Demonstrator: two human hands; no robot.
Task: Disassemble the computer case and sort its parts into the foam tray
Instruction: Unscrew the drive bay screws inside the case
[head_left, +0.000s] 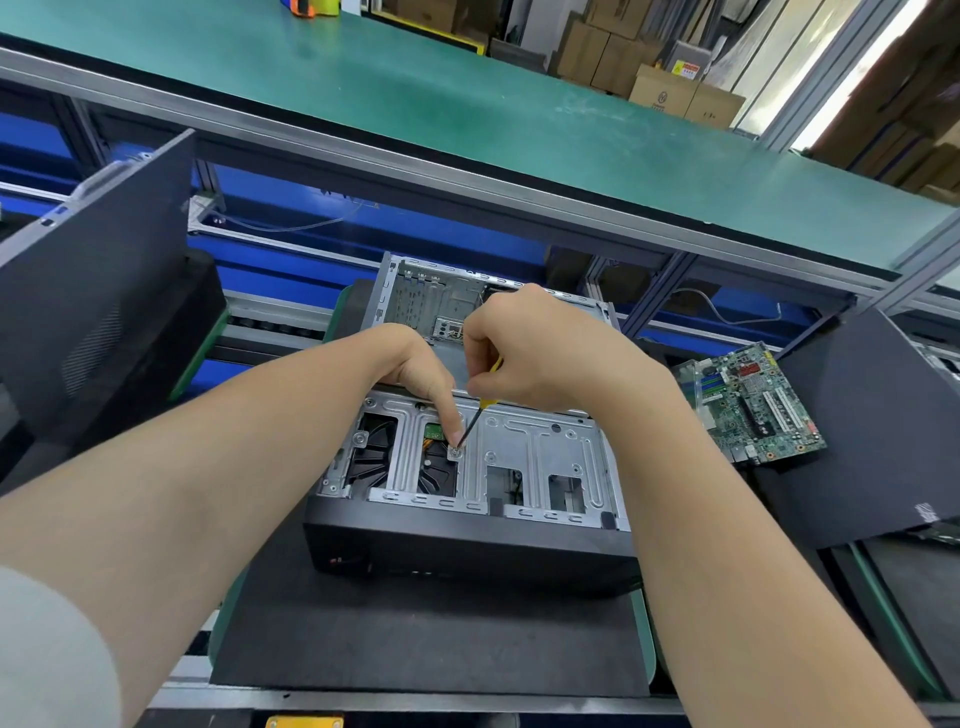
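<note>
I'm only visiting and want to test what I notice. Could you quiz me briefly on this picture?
1. True or false: the right hand grips a screwdriver.
2. The motherboard lies: A) inside the case; B) right of the case; C) under the case.
3. Which hand's index finger points down beside the screwdriver's tip?
Key: 1 true; 2 B; 3 the left hand.

Bare forearms, light grey sleeve (47, 654)

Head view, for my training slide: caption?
Right hand holds a screwdriver on a computer case screw; left hand touches the tip.
</note>
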